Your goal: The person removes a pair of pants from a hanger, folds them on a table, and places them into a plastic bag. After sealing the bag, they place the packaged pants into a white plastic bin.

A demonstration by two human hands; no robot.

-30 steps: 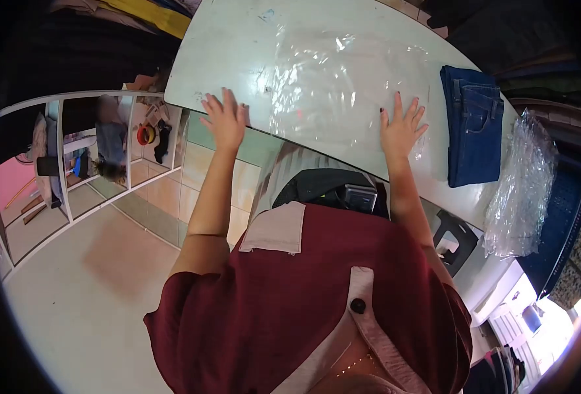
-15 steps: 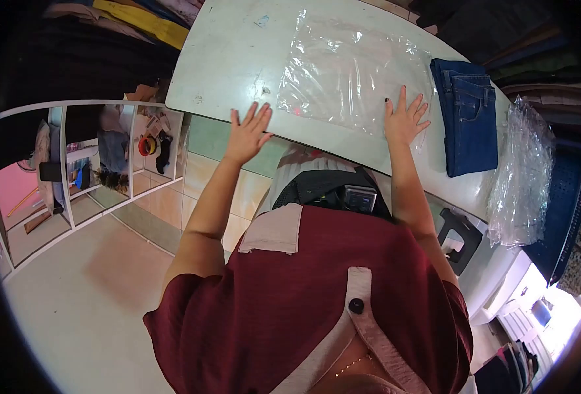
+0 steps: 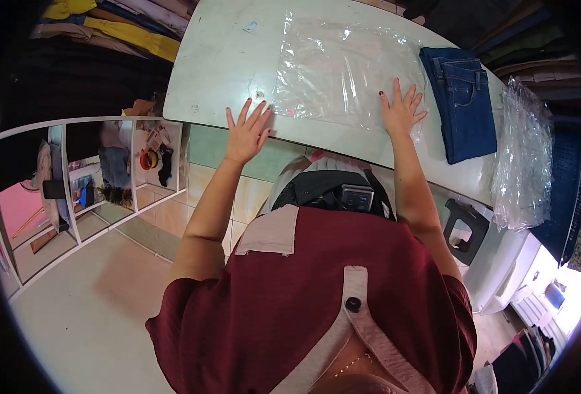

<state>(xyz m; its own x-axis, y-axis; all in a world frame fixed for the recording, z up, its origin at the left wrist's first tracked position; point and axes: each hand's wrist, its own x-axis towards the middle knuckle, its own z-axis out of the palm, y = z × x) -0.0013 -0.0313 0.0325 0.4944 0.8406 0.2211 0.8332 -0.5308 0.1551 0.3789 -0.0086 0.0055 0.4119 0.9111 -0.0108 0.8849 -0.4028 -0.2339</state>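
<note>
A clear plastic bag (image 3: 336,69) lies flat on the white table (image 3: 218,59). My right hand (image 3: 402,113) rests with spread fingers on the bag's lower right part. At the table's near edge, left of the bag's lower left corner, is my left hand (image 3: 248,133), its fingers apart and nothing in it. Folded blue jeans (image 3: 464,111) lie on the table to the right of my right hand.
More clear plastic bags (image 3: 523,157) hang over the table's right end. A white-framed shelf (image 3: 67,177) with small items stands at the left. Folded clothes (image 3: 133,36) are stacked behind it. A black stool (image 3: 464,230) is below the table at the right.
The view has shifted a little, so the jeans and the bag appear slightly higher and further left. Both hands stay spread at nearly the same places.
</note>
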